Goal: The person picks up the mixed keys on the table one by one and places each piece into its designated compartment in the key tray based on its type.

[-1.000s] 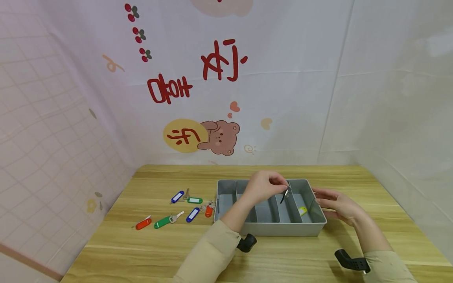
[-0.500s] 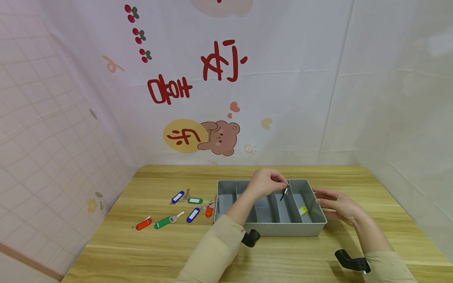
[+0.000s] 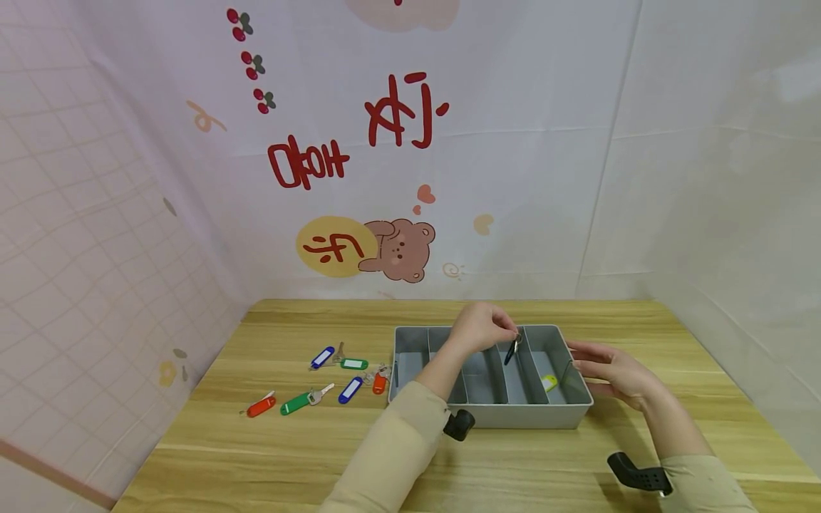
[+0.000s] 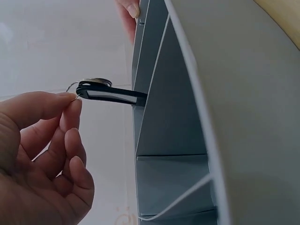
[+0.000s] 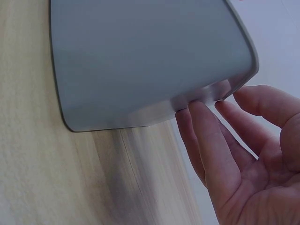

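Observation:
My left hand (image 3: 477, 331) pinches the small metal ring of a black key tag (image 4: 110, 95) between thumb and forefinger, the other fingers curled in. The tag has a pale label, and a round metal piece shows beside it. In the head view it hangs over the second compartment from the right of a grey divided box (image 3: 513, 416). With extended fingers, my right hand (image 5: 248, 159) touches the box's right end wall from outside. A yellow key tag (image 3: 549, 382) lies in the rightmost compartment.
Left of the box, several tagged keys lie on the wooden table (image 3: 256, 463): blue tags (image 3: 350, 390), green tags (image 3: 295, 403) and red tags (image 3: 261, 407). One red tag (image 3: 379, 384) is close to the box's left wall. A patterned cloth (image 3: 513, 178) hangs behind the table.
My left hand has shifted slightly toward the back of the box, and the black key tag has moved a little left. The right hand stays at the end wall.

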Motion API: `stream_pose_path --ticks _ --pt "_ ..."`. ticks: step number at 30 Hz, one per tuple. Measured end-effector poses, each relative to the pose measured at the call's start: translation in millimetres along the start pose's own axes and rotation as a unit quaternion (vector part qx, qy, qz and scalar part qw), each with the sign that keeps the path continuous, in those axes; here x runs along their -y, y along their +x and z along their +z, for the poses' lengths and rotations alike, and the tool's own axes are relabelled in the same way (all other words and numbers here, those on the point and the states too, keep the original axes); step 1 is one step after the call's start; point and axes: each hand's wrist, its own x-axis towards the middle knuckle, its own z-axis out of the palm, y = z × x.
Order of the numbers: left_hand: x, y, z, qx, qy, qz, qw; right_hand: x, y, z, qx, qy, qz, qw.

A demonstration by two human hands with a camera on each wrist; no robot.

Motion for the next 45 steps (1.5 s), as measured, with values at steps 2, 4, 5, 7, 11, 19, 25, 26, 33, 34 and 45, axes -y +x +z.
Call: stream_pose_path --ticks 2,4,5,7,11,19,25,26,33,34,45 --pt "-0.5 1.1 0.2 0.003 0.011 -0.002 0.9999 -0.1 -0.1 -0.1 0.001 -0.001 -0.001 1.0000" --pt "-1.3 2.1 0.0 0.007 0.020 -0.006 0.9997 -0.2 -0.2 -0.1 0.002 0.000 -0.001 1.0000" --pt "-1.6 2.6 -0.1 0.009 0.025 -0.008 0.9996 -0.2 -0.3 0.0 0.003 0.001 -0.002 1.0000" --pt "-1.7 3.3 0.0 0.013 0.032 -0.014 0.9993 -0.2 -0.4 0.2 0.005 0.003 -0.003 1.0000" --pt "-0.1 4.4 0.9 0.017 0.038 -0.027 0.9988 -0.2 -0.7 0.9 0.009 0.009 -0.006 0.9999" --pt "4.7 5.4 3.6 0.024 0.050 -0.047 0.9973 -0.6 0.2 1.9 0.005 0.008 0.000 1.0000" --pt "5.9 5.5 5.1 0.011 0.048 -0.062 0.9969 -0.1 0.5 3.1 0.001 0.005 0.002 1.0000" --pt "5.8 5.4 5.0 0.009 0.047 -0.063 0.9969 -0.1 0.5 3.2 0.001 0.005 0.002 1.0000" --pt "4.6 3.6 3.0 0.007 0.029 -0.063 0.9976 -0.5 0.4 2.3 0.001 0.008 0.003 1.0000" --pt "4.6 3.4 3.0 0.008 0.026 -0.062 0.9977 -0.5 0.2 1.9 0.001 0.007 0.003 1.0000" --pt "2.7 -5.1 5.9 0.020 -0.024 -0.044 0.9986 1.6 0.2 1.0 0.002 0.005 -0.004 1.0000"
